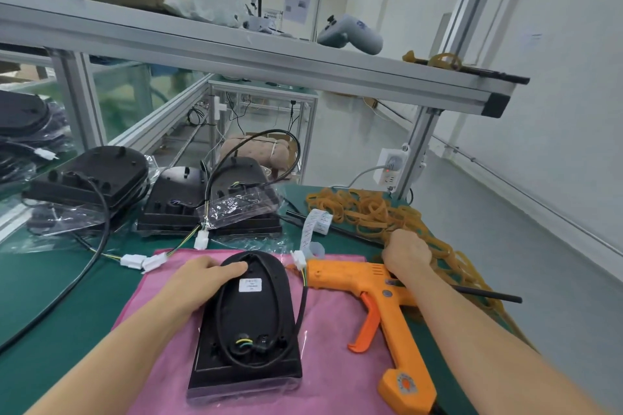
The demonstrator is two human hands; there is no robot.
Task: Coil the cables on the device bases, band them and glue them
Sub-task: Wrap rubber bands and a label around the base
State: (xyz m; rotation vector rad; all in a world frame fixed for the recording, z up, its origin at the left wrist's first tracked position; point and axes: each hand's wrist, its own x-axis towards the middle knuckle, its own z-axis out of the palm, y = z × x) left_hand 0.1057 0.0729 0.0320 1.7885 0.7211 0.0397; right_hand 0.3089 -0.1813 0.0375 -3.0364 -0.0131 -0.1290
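left hand (205, 274) presses device base (247, 330); right hand (408, 254) grips rubber bands (371, 209)

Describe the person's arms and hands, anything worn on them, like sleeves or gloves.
Both arms are bare from the bottom of the frame up to the wrists, with no sleeves in view. The left hand and the right hand wear no gloves. No watch, bracelet or ring shows on the parts that are visible, and no markings either.

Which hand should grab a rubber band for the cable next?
The right hand, probably. It is already at the pile of rubber bands, fingers curled into them. The left hand is busy pressing the coiled cable flat on the black base, far from the pile.
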